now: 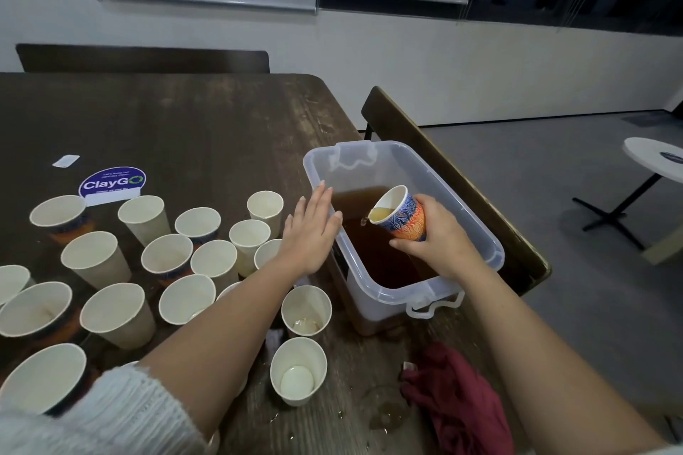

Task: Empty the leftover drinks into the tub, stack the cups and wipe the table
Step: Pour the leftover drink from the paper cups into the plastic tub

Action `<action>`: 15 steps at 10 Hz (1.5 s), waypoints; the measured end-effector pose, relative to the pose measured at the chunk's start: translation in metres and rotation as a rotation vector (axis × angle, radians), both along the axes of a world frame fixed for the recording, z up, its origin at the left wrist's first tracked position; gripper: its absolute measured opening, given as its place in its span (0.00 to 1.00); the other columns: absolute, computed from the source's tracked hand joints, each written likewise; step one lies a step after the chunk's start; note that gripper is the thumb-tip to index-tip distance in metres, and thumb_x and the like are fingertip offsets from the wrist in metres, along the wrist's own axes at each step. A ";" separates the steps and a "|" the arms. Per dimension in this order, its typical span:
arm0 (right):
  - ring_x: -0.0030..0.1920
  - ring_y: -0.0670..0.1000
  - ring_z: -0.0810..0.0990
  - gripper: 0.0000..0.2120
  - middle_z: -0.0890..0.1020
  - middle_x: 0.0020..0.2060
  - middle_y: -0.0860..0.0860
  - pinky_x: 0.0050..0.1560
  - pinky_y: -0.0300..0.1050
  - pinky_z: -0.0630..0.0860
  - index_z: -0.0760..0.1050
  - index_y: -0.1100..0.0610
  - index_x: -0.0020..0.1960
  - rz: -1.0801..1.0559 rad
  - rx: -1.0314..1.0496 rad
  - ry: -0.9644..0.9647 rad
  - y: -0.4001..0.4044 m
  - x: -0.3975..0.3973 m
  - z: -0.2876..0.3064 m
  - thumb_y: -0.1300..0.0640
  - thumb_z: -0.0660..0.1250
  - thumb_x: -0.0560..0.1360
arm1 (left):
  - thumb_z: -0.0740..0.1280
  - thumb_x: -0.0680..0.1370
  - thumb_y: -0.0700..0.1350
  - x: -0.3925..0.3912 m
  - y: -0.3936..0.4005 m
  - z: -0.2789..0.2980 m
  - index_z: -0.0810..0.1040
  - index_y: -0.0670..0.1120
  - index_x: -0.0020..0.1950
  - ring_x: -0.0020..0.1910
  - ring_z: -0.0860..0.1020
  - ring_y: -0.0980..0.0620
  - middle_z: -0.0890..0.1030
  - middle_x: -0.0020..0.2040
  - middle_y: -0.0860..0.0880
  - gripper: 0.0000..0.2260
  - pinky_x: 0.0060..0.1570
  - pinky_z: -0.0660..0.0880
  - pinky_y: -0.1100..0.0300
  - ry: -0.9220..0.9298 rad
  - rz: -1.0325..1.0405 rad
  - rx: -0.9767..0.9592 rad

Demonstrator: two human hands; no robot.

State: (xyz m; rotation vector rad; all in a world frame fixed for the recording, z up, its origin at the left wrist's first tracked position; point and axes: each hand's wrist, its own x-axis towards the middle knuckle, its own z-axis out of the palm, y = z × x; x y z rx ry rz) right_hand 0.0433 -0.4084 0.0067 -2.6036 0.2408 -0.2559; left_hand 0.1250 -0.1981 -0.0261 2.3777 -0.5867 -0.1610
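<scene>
A clear plastic tub (469, 218) holding brown liquid sits at the table's right edge. My right hand (439, 240) grips a blue and orange patterned paper cup (401, 218), tipped on its side over the tub, with pale liquid running out of its mouth. With straight fingers, my left hand (314, 229) lies flat against the tub's left rim. Several paper cups (184, 262) stand upright on the table to the left. Two more cups (306, 310) (298, 369) stand near the tub's front corner. A dark red cloth (458, 403) lies crumpled on the table near my right forearm.
The dark wooden table (184, 122) carries a purple ClayGO sticker (112, 183) and wet spills (384, 410) near the cloth. Benches run along the far side (144, 57) and right side (462, 196). A white round table (658, 159) stands on the floor at right.
</scene>
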 end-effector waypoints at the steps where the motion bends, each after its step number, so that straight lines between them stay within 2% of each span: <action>1: 0.62 0.49 0.73 0.38 0.73 0.64 0.48 0.62 0.52 0.75 0.62 0.49 0.72 -0.003 -0.010 0.004 0.000 0.001 -0.001 0.45 0.77 0.68 | 0.45 0.84 0.53 0.000 -0.001 -0.001 0.46 0.53 0.79 0.78 0.42 0.47 0.43 0.79 0.56 0.23 0.75 0.44 0.43 0.002 0.005 0.000; 15: 0.63 0.49 0.72 0.39 0.72 0.64 0.49 0.63 0.50 0.74 0.61 0.49 0.73 -0.008 -0.067 0.023 0.000 0.001 -0.001 0.43 0.76 0.69 | 0.45 0.84 0.54 0.004 0.000 -0.006 0.46 0.53 0.79 0.78 0.43 0.47 0.43 0.79 0.55 0.23 0.75 0.46 0.42 -0.018 -0.009 -0.008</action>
